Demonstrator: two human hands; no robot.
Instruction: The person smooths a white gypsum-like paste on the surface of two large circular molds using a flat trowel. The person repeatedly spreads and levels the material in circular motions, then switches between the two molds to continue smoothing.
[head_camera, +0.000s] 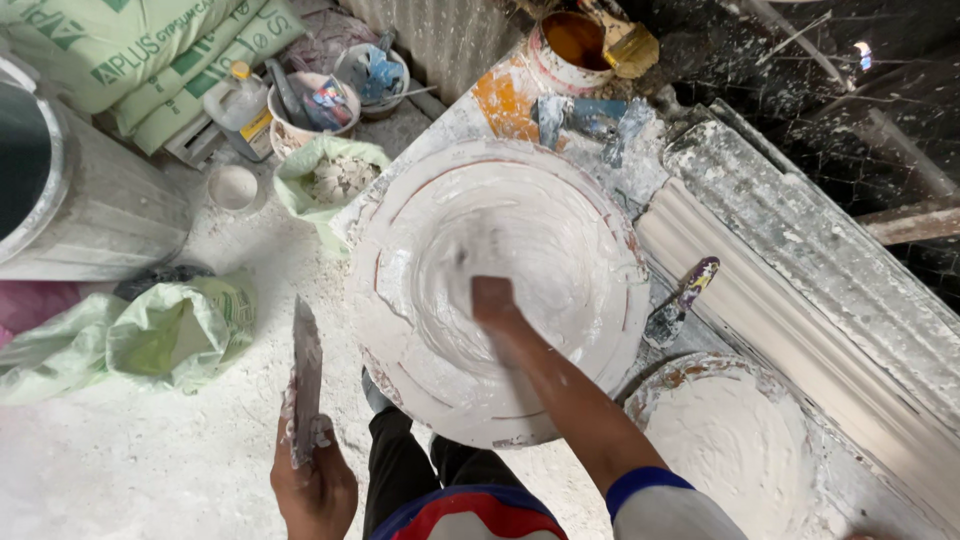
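View from your head, looking down at a workbench caked w/ white plaster. Centre of frame: a big round basin (500, 290) holding wet white plaster, rim smeared, standing on the bench edge right in front of you.

Your right hand (492, 300) is plunged into the plaster near the basin's middle. Forearm runs from lower right up and left to it, bare and plaster-coated, blue-cuffed sleeve at the elbow. The hand is blurred and coated, so can't tell whether its fingers are spread or curled, or if they grip anything.

Your left hand (315, 480) sits low and left, outside the basin, well apart from the rim. Its fingers are clenched round the handle of a flat plaster-crusted scraper (305, 385). The blade's long axis runs nearly straight up the frame, tip pointing away from you, roughly parallel to the basin's left edge. So the basin lies right of the blade, and the right hand is the one already in it; the left is the farther.

Around: a second, smaller bowl of plaster (735, 445) at lower right, just beside the basin; a small trowel (680, 300) on the bench between them; a long white moulding (790, 330) along the right; green sacks (170, 335) on the dusty floor at left.
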